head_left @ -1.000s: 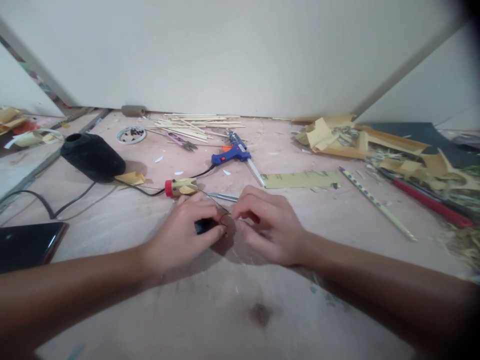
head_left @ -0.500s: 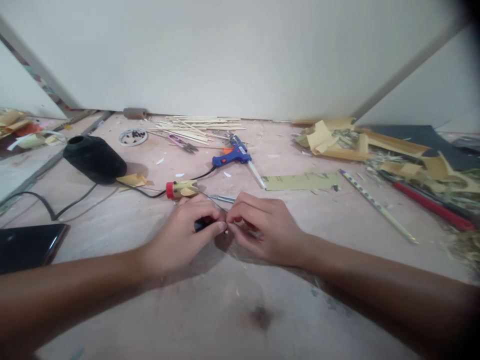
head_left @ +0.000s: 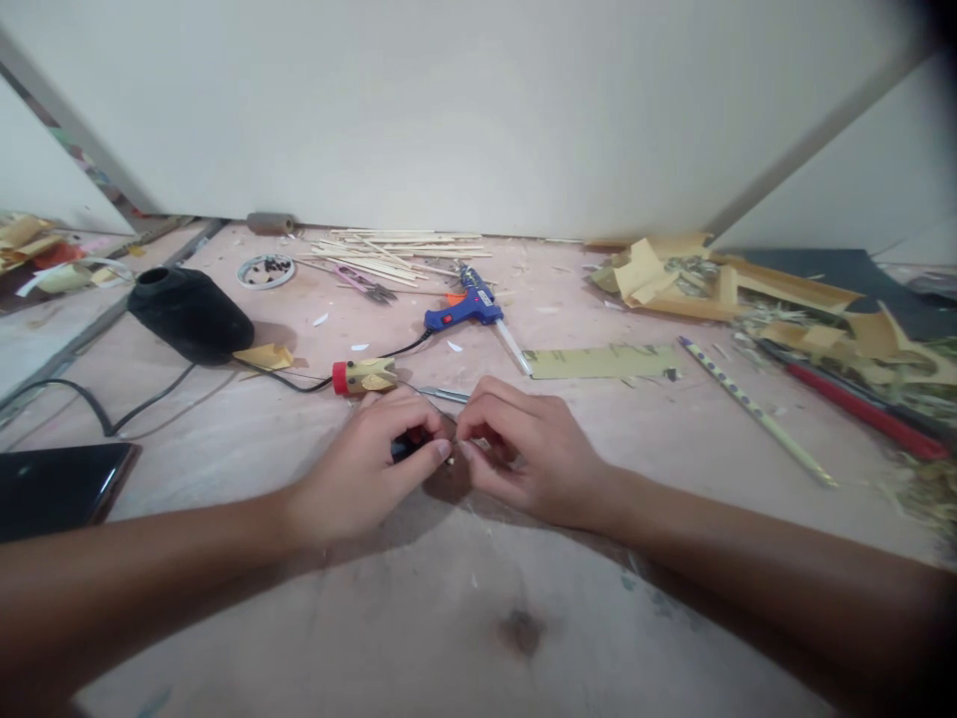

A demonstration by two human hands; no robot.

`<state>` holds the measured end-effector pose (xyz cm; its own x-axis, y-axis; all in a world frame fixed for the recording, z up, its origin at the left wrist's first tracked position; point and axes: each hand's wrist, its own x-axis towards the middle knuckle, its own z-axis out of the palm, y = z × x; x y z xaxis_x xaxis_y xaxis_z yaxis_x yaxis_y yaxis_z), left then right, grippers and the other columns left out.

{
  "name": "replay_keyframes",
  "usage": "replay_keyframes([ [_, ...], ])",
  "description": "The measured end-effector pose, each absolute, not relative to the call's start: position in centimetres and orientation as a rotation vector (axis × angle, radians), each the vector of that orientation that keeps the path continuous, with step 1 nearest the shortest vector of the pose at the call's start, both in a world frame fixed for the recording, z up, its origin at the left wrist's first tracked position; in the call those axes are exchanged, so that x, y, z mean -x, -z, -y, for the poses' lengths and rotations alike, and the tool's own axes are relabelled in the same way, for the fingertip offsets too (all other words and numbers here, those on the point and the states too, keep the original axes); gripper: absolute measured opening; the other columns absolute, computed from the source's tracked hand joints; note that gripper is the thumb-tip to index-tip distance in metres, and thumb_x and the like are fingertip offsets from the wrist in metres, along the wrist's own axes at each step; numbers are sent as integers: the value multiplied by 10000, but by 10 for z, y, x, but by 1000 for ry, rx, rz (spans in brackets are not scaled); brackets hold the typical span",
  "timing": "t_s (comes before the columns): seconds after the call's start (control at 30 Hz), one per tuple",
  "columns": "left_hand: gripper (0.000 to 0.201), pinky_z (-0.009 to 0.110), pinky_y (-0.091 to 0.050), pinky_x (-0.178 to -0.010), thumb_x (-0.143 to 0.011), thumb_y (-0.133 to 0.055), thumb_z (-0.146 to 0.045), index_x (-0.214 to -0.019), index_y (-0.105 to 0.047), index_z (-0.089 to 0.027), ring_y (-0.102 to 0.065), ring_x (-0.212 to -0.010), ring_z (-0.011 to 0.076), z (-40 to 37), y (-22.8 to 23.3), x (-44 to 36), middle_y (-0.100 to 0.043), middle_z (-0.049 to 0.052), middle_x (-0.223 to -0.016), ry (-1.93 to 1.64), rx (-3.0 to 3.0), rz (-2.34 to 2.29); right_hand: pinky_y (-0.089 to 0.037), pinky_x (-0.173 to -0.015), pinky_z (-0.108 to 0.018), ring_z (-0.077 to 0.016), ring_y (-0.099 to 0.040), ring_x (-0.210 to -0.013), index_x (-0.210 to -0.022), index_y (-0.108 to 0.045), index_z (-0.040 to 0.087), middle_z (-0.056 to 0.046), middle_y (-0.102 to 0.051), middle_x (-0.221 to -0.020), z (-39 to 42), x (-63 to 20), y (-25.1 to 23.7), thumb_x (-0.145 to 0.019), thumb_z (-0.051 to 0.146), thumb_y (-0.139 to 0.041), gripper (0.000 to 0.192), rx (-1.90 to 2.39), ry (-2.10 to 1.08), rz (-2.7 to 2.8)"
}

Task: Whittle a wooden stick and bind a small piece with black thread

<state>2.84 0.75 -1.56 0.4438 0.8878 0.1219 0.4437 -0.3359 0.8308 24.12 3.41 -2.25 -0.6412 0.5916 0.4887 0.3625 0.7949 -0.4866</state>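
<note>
My left hand (head_left: 374, 454) is closed, thumb against forefinger, around a small dark thing with a pale tip; the fingers hide most of it. Just to its right, my right hand (head_left: 527, 449) pinches a thin dark thread (head_left: 426, 399) at the fingertips. The two sets of fingertips are close together, slightly apart. Behind the left knuckles lies a piece with a red end and a pale yellow body (head_left: 366, 377). A slim metal tool (head_left: 443, 395) lies behind the fingertips, partly hidden.
Beyond the hands are a blue glue gun (head_left: 468, 311), thin sticks (head_left: 396, 254), pink-handled snippers (head_left: 363, 284) and a sandpaper strip (head_left: 605, 361). Left: a black spool (head_left: 190, 317), a phone (head_left: 64, 489). Right: a dotted pencil (head_left: 755, 411), a red-handled tool (head_left: 867, 407), scraps (head_left: 665, 279).
My right hand's fingertips have drawn slightly right, away from the left fingertips, widening the small gap. My left hand keeps its grip almost unmoved.
</note>
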Motion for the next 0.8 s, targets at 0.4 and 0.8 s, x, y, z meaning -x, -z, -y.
replay_keyframes([
  [0.4,181,325,-380,-831,-964,-562,-164,-785,-586,-178,-550,-843,163,-8,16,-28,-619,-18,-821,-782,-1910,-1094,-390,-583,-269,-130,-556,-637,-902,-656,141,-40,-647,-847,-28,-240,19,-973,187,-494,184,720,-210,2482],
  [0.8,181,332,-352,-819,-902,-588,-126,-730,-564,-178,-535,-808,155,-7,16,-28,-603,-33,-769,-761,-1982,-1114,-371,-551,-256,-117,-532,-601,-821,-634,164,-8,-645,-772,-28,-236,26,-841,139,-580,64,655,-123,2406],
])
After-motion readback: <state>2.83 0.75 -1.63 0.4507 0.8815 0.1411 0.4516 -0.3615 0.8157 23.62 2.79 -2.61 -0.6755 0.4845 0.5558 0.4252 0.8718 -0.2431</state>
